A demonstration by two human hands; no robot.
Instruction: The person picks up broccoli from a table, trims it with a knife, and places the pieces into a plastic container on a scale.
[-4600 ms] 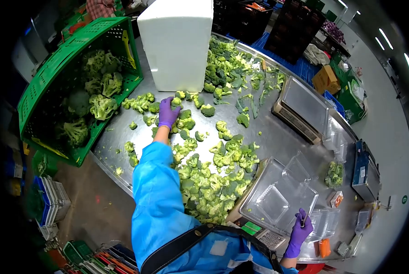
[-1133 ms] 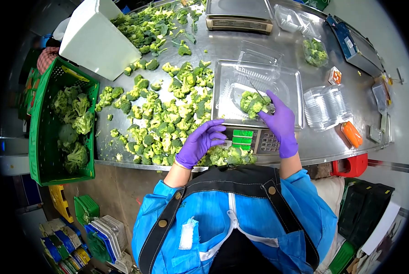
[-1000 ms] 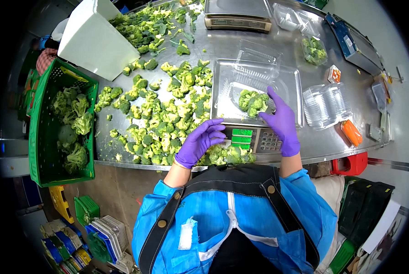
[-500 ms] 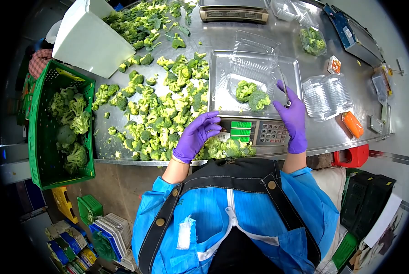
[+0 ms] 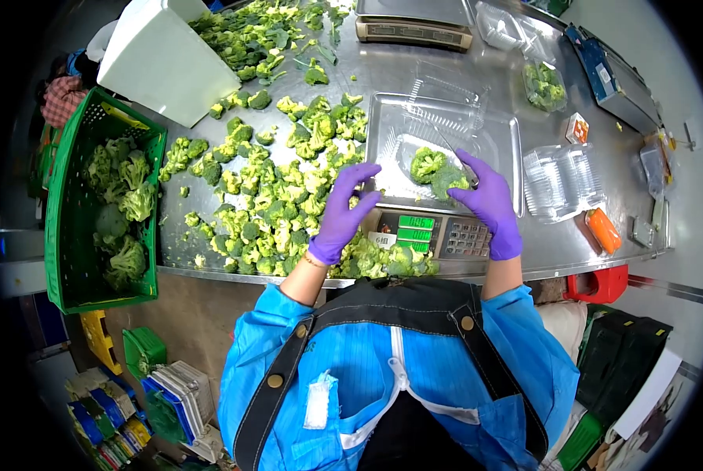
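Observation:
My left hand [image 5: 344, 210], in a purple glove, is at the left front corner of the metal tray [image 5: 511, 169], its thumb and fingers apart and nothing in it. A clear plastic clamshell box [image 5: 398, 161] lies in the tray with its lid folded back. Inside the box are two broccoli florets [image 5: 427, 164]. My right hand [image 5: 483, 192], also gloved, holds a slim metal-bladed tool [image 5: 446, 144]; its handle is hidden in the palm. The fingertips of that hand reach the nearer floret. Beneath the tray is a scale [image 5: 455, 238] with lit green displays.
Loose broccoli florets [image 5: 265, 196] cover the table left of the tray. A green crate [image 5: 57, 228] with broccoli heads stands at the left, near a tilted white bin [image 5: 159, 63]. Clear boxes [image 5: 559, 184], an orange item [image 5: 602, 231] and a second scale [image 5: 414, 33] lie beyond.
My right hand has moved left and down onto the florets, with the blade now tilted left. My left hand has turned, its fingers pointing more upward. The camera view has shifted slightly.

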